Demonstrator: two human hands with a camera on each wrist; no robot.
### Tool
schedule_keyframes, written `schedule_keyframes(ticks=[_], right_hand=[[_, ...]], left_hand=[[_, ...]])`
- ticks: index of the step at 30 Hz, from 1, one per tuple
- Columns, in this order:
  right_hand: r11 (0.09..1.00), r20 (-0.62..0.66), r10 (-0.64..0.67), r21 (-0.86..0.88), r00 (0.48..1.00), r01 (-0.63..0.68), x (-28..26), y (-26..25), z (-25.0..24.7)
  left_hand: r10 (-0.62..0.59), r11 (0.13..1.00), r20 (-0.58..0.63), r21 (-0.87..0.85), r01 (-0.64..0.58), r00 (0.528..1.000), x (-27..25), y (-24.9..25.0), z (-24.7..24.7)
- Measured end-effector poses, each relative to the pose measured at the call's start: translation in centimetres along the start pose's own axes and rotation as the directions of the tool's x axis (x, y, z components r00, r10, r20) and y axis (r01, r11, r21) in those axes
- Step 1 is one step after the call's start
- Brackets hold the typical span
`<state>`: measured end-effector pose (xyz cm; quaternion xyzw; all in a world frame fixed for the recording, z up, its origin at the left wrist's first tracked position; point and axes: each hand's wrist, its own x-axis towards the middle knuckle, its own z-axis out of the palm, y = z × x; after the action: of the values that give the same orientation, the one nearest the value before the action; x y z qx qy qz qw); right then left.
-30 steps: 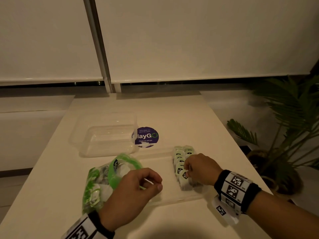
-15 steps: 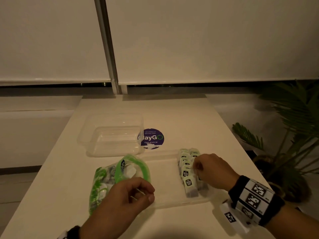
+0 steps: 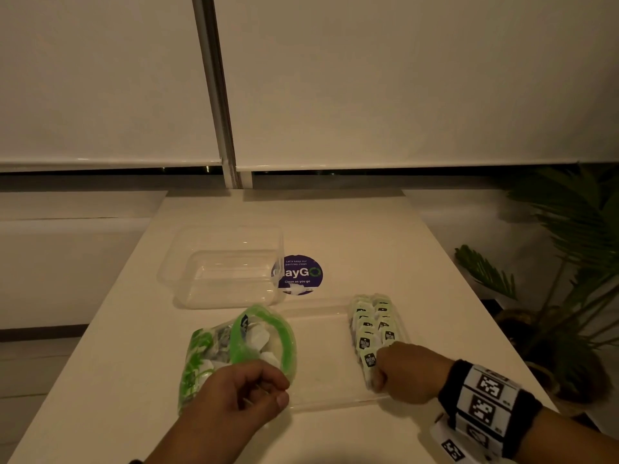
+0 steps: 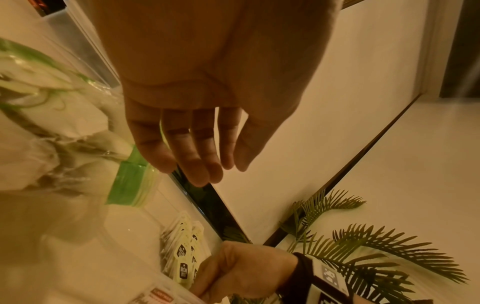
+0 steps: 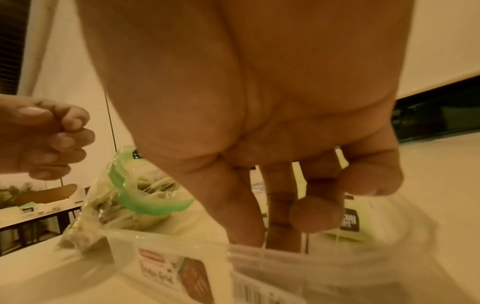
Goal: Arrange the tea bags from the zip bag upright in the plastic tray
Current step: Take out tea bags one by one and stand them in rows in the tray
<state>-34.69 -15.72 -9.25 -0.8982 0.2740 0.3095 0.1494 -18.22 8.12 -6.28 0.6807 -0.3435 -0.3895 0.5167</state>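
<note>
A clear shallow plastic tray (image 3: 321,393) lies on the table in front of me. Two rows of pale green tea bags (image 3: 371,321) stand upright along its right side. My right hand (image 3: 376,376) is at the near end of the rows. Its curled fingers and thumb grip the nearest tea bag (image 3: 368,360), also visible behind the fingers (image 5: 349,221). The zip bag (image 3: 217,349) with a green seal lies open at the tray's left, with more tea bags inside. My left hand (image 3: 281,393) hovers over its near corner, fingers (image 4: 197,164) relaxed and holding nothing.
An empty clear plastic container (image 3: 227,269) stands behind the zip bag. A round purple sticker (image 3: 301,274) is on the table beside it. A potted palm (image 3: 569,262) stands off the table's right edge. Blinds cover the far wall.
My right hand has drawn back along the rows to the nearest tea bag and closed on it. My left hand stays by the zip bag.
</note>
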Motion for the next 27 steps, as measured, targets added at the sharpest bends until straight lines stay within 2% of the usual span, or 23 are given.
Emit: schedule_keyframes(ticks=[14, 27], right_hand=[[1.000, -0.111, 0.017, -0.018, 0.994, -0.019, 1.9, 0.4, 0.3], [1.000, -0.073, -0.007, 0.028, 0.997, 0.010, 0.7, -0.1, 0.2]], left_hand=[[-0.024, 1.000, 0.004, 0.006, 0.024, 1.000, 0.4, -0.6, 0.6], [-0.044, 0.998, 0.018, 0.055, 0.042, 0.999, 0.0, -0.6, 0.1]])
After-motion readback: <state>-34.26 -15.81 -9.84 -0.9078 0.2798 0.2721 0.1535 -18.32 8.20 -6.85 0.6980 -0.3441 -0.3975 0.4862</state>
